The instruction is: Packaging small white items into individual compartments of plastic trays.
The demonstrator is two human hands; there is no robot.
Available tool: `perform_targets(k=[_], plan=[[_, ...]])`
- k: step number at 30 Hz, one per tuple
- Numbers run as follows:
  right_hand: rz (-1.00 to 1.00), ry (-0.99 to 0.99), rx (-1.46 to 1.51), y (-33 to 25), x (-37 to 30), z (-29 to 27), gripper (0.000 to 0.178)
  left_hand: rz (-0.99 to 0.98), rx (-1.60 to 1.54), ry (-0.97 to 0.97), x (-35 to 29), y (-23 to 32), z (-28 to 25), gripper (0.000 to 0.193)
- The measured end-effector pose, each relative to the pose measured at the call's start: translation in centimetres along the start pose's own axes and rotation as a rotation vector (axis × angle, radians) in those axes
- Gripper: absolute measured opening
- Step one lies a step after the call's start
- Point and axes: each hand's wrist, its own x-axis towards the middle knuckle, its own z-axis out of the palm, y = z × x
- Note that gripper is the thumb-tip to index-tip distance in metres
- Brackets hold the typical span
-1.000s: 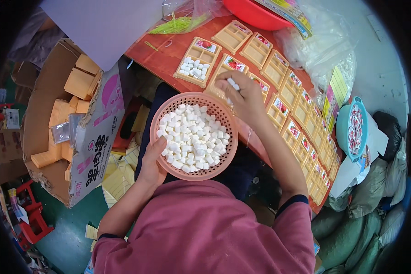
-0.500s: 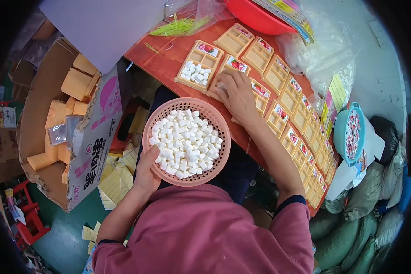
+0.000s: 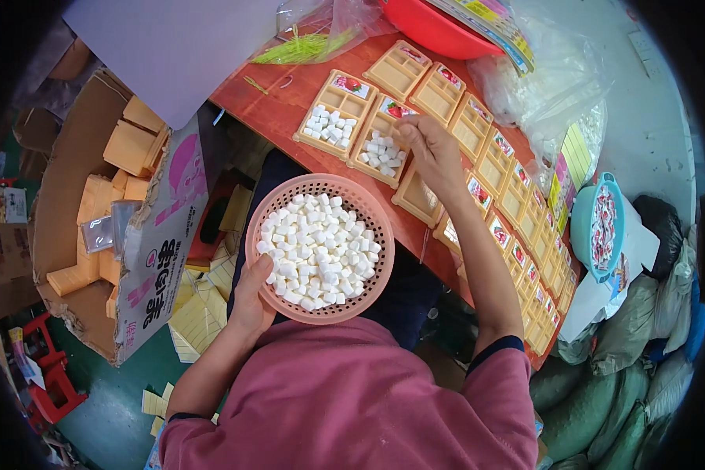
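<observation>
A pink basket heaped with white cubes is cupped from below by the left hand, fingers curled on its rim. On the red bench, two tan trays are filled; the right hand, fingers pinched together, is lowered over the second tray. Well over a dozen trays are seen empty.

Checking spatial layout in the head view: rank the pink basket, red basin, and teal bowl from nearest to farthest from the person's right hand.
From the right hand:
1. Pink basket of white cubes, just below-left, held by the left hand.
2. Red basin, at the table's far edge, above.
3. Teal bowl, far to the right.
</observation>
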Motion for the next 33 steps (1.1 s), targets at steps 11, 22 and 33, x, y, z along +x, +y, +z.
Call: perform_targets(k=[11, 22, 33], plan=[[-0.184, -0.095, -0.084, -0.2, -1.7, -0.6, 0.010, -0.039, 0.010, -0.033, 0.1, -0.2, 0.1, 0.059], [-0.310, -0.091, -0.146, 0.3, -2.1, 0.5, 0.013, -0.037, 0.020, -0.072, -0.4, -0.8, 0.1, 0.058], [-0.235, -0.043, -0.180, -0.9, -1.5, 0.4, 0.014, -0.006, -0.049, -0.031, -0.2, -0.3, 1.0, 0.053]])
